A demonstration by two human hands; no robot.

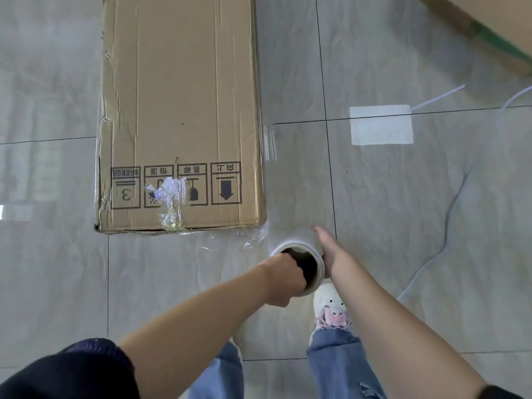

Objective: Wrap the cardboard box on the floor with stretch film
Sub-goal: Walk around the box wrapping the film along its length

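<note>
Both arms reach down. The left hand curls its fingers into the open core of the stretch film roll, gripping the rim. The right hand lies flat and straight-fingered against the roll's far side. Film runs from that grip to the cardboard box, lying on the floor just up-left.
</note>
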